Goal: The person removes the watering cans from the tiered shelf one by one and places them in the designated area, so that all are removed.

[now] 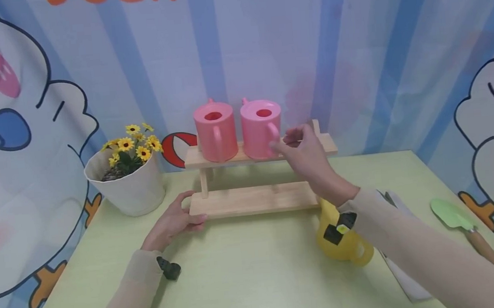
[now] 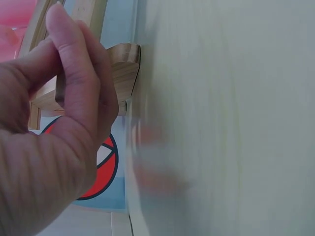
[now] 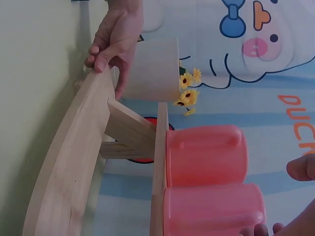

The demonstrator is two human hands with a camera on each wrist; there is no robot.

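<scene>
While the left hand (image 1: 175, 223) grips the left end of the lower board of a two-tier wooden shelf (image 1: 252, 200), the right hand (image 1: 309, 158) is up at the higher board in the head view, thumb and fingers bent loosely beside the handle (image 1: 273, 133) of the right pink pitcher (image 1: 255, 135). Whether its thumb touches that handle cannot be told from this angle. The left pink pitcher (image 1: 205, 139) stands upright just beside its neighbour, both on the upper board. A yellow pitcher (image 1: 332, 250) is on the table (image 1: 248, 275) near the lower board's right end, partly behind the right forearm. A white pot (image 1: 134, 194) of yellow flowers (image 1: 135, 146) stands left of the shelf, and a green trowel (image 1: 454, 212) lies at the far right.

In the left wrist view, the left hand is seen close up, its fingers bent against the wood of the shelf; a patch of pink shows in the upper left corner.

In the right wrist view, where the scene appears turned on its side, the left hand has its thumb on the end of the lower board, clasping it. The two pink pitchers sit side by side on the upper board. Only part of the right hand shows, at the lower right edge: its thumb is well apart from its fingertips, with nothing grasped between them.
</scene>
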